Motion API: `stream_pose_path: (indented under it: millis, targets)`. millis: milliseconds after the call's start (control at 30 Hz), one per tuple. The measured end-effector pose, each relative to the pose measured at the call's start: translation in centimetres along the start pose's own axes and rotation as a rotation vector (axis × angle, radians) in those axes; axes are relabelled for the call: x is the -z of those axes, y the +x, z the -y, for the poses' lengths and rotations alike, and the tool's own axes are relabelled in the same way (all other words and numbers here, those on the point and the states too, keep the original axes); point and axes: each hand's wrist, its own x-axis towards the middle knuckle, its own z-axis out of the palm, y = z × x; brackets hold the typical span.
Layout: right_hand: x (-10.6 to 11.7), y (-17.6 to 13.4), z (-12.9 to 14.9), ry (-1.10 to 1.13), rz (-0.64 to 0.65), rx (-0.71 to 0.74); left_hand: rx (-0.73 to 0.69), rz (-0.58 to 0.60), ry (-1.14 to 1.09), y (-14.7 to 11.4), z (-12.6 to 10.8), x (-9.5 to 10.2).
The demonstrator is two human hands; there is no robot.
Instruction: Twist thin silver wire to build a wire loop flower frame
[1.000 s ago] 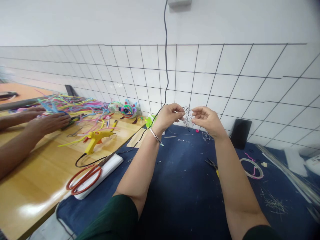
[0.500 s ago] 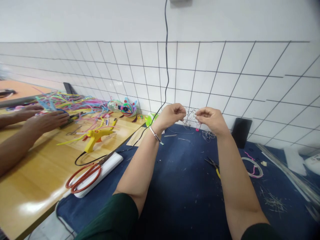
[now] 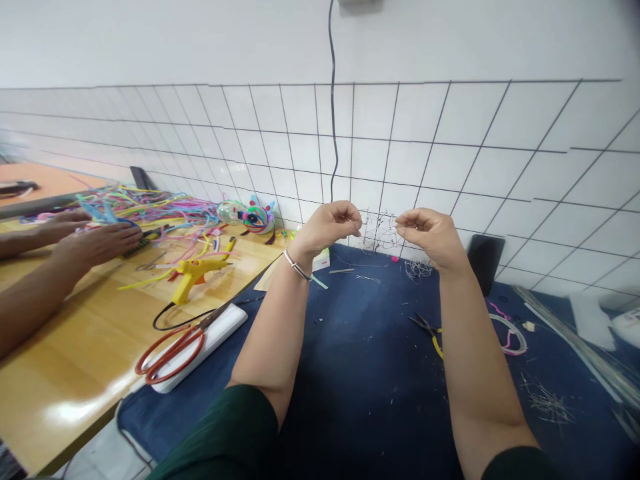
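Between my hands hangs a lacy tangle of thin bent wire (image 3: 379, 229), raised above the far edge of the blue mat (image 3: 360, 360). My left hand (image 3: 331, 229) pinches its left side with thumb and fingers together. On the opposite side, my right hand (image 3: 429, 233) grips the wire's right edge in the same kind of pinch. A loose coil of fine wire (image 3: 417, 269) lies on the mat below my right hand, beside a small pink piece (image 3: 395, 259). Pliers with yellow handles (image 3: 429, 331) rest near my right forearm.
Red-handled scissors (image 3: 173, 353) lie on a white power strip (image 3: 230, 325) at left. A yellow glue gun (image 3: 193, 275) and colourful pipe cleaners (image 3: 170, 201) are on the wooden table, where another person's hands (image 3: 97, 243) work. A dark phone (image 3: 485, 263) leans on the wall; wire scraps (image 3: 550, 403) lie right.
My hands have moved a little farther apart, my left one leftward and my right one rightward. The wire piece between them now shows more of its width.
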Motion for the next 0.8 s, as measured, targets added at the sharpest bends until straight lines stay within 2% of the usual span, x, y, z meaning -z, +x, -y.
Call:
stream_pose_path:
  millis: [333,467,700,800]
  targets:
    - [0.0,-0.1,0.7,-0.022,-0.019,0.042,-0.006,-0.044,-0.036,-0.2,-0.7,-0.2]
    - [-0.6,-0.1,0.7,0.001,-0.055,0.035,-0.02,-0.052,-0.044,-0.1,-0.3,-0.3]
    - [-3.2,0.1,-0.7,0.078,-0.107,0.024,-0.008,-0.11,-0.022,0.8,1.0,-3.9]
    - [-2.8,0.3,-1.1,0.062,-0.121,0.023,-0.013,-0.122,-0.027,0.9,1.2,-3.9]
